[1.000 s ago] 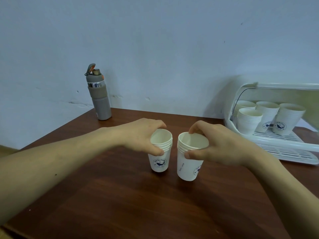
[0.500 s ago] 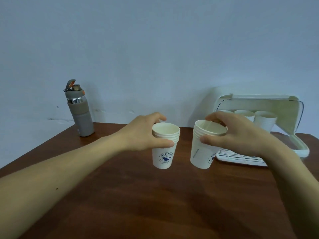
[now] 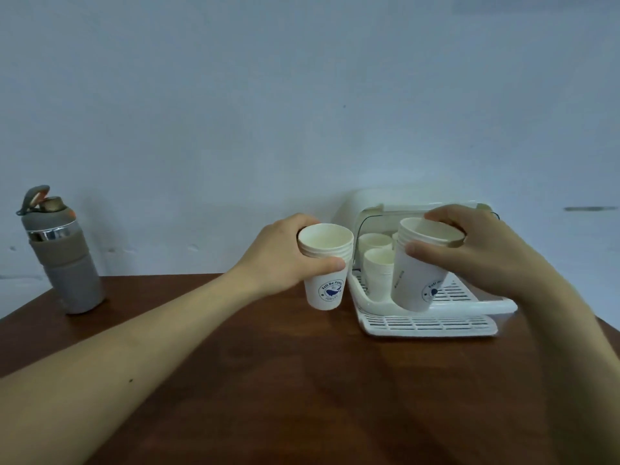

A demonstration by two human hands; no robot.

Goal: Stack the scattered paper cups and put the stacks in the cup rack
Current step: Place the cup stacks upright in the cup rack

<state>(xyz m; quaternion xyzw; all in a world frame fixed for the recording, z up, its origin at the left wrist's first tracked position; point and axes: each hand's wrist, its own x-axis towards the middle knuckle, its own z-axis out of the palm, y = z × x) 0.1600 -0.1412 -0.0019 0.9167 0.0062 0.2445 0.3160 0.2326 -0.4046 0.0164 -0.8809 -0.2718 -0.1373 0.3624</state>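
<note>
My left hand (image 3: 285, 255) grips a stack of white paper cups (image 3: 325, 286) with a blue round logo, held upright above the table just left of the cup rack. My right hand (image 3: 469, 253) holds a second, slightly tilted stack of cups (image 3: 416, 283) by its rim, over the front of the white cup rack (image 3: 426, 325). Inside the rack stand more white cup stacks (image 3: 377, 273), partly hidden behind the held stack. The rack's clear lid is raised at the back.
A grey bottle (image 3: 62, 256) with an open flip cap stands at the far left of the brown wooden table (image 3: 302, 380), close to the pale wall. The rack sits at the table's back right.
Both hands have lifted their cup stacks off the table and carried them to the right, up to the rack. The view has swung right with them.
</note>
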